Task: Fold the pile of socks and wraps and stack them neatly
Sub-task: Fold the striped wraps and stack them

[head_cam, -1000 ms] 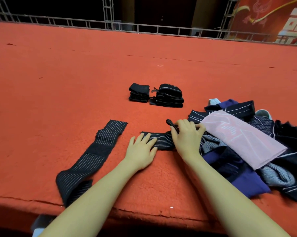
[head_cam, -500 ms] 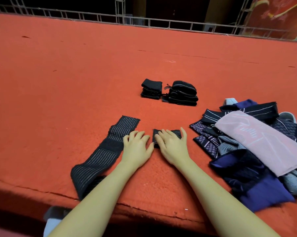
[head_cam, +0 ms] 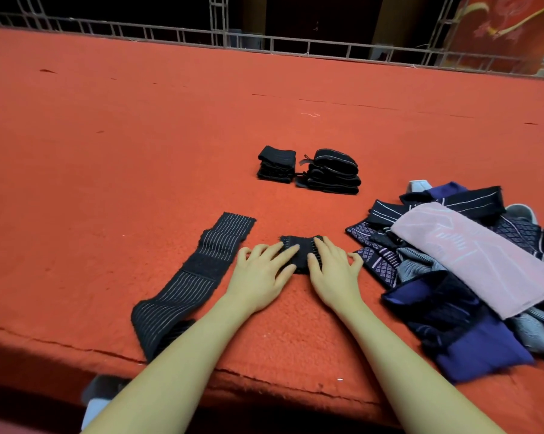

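While both hands press down on it, the folded wrap (head_cam: 299, 253) lies near the front edge of the red carpet (head_cam: 139, 136), about midway along. The left hand (head_cam: 261, 277) has its fingers straight and spread, the tips resting on the wrap's left side. The right hand (head_cam: 333, 274) lies flat on the wrap's right side, its fingers loosely spread and slightly bent, the thumb reaching onto the dark cloth. Neither hand curls round the wrap; the fingers press rather than grip.

Just left of the left hand a long strip (head_cam: 198, 277), dark with thin pale lines, lies unfolded, running from mid-carpet down to the front edge, where its near end doubles under. Farther back, well apart from the hands, stand two stacks of dark folded pieces, touching or nearly so: a small square stack (head_cam: 276, 164) on the left and a wider stack (head_cam: 331, 172) on the right. Toward the right edge lies the loose pile (head_cam: 446, 308) of blue, grey and patterned pieces, with a pink cloth (head_cam: 471, 255) on top. A metal rail (head_cam: 264, 45) runs along the back edge.
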The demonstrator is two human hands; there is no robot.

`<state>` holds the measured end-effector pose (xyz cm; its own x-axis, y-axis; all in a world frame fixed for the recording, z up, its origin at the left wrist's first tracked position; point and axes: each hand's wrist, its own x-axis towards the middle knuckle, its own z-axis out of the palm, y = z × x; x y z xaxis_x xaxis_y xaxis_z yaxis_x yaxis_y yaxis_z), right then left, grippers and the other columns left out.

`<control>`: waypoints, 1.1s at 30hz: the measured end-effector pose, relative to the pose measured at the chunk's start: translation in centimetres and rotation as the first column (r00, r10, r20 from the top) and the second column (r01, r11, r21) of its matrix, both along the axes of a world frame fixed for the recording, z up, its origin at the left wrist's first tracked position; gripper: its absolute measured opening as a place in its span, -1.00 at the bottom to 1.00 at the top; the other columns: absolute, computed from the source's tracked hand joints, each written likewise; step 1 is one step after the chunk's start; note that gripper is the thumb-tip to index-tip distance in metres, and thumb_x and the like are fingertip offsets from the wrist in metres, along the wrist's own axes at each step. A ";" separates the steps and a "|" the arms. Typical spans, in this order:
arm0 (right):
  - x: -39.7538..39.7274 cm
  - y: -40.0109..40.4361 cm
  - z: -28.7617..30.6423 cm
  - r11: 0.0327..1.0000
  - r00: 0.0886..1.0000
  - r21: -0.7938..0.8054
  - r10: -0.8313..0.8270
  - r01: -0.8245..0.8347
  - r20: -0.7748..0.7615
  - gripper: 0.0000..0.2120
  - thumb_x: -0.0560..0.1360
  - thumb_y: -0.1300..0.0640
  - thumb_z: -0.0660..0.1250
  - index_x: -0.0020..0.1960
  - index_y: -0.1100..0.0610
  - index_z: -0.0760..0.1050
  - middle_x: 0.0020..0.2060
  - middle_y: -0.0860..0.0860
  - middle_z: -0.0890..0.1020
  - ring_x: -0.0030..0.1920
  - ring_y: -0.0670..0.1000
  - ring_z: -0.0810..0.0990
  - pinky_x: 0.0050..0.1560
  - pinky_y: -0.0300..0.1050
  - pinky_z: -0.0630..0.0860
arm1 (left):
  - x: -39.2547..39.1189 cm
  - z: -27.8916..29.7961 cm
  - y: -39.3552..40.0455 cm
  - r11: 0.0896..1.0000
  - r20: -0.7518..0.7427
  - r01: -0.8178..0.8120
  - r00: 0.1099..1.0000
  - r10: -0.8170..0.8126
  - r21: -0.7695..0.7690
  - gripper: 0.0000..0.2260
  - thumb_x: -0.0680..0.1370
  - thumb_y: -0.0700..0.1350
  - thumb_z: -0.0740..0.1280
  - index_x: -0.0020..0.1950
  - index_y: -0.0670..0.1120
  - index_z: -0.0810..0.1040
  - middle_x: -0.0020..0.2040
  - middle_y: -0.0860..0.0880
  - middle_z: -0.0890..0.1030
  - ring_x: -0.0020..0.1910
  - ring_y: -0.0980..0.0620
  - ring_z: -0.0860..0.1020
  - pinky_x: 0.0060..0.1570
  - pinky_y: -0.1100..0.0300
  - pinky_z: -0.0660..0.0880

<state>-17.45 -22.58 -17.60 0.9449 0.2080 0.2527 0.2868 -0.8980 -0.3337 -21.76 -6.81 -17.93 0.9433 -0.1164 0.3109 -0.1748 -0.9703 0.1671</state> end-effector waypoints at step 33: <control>5.8 1.3 3.5 0.936 0.956 0.337 -0.186 0.102 0.226 -0.75 0.51 -0.04 0.34 -0.04 0.16 0.51 0.24 0.08 0.45 0.29 0.12 0.30 0.22 -0.02 0.04 | 8.5 4.6 -2.0 0.960 0.422 -0.249 0.862 0.281 -0.131 -0.65 0.42 -0.12 0.35 0.21 -0.02 0.60 -0.19 -0.10 0.57 -0.14 -0.20 0.51 -0.04 -0.03 0.20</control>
